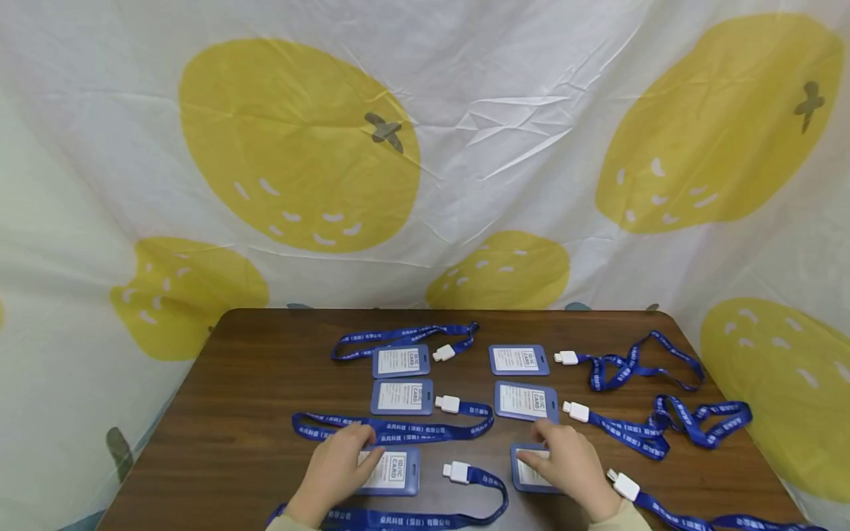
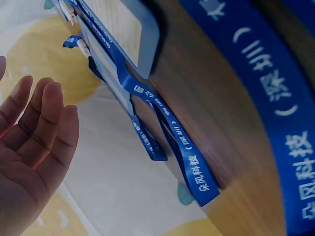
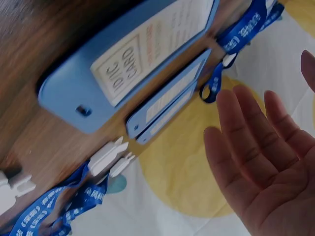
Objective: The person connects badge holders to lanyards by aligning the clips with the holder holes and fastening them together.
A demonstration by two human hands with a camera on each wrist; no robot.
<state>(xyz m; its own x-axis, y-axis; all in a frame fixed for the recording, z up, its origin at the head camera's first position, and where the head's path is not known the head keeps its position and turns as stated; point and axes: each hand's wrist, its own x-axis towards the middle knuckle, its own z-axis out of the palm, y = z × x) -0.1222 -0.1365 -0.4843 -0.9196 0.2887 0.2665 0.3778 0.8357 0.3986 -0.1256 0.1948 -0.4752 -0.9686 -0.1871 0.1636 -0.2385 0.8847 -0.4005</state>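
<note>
- The left hand (image 1: pixel 340 461) lay flat, fingers straight, on the near left card holder (image 1: pixel 395 472). It gripped nothing.
- That blue holder lay close to the table's (image 1: pixel 226 413) near edge, just left of the middle. Its long side ran left to right, and most of it stuck out to the right of the hand.
- The right hand (image 1: pixel 564 464) was flat too, fingers straight, on the near right card holder (image 1: pixel 524 472), which it mostly hid. It held nothing.
- Each hand was on its own holder, so neither had to reach.
- A white clip (image 1: pixel 457 471) on a blue strap (image 1: pixel 412 516) lay between the two holders, touching neither.
- Each holder was a small pocket with a white card (image 1: pixel 388 470) inside.
- Four more holders lay farther back, in two rows, with more straps to the right.
</note>
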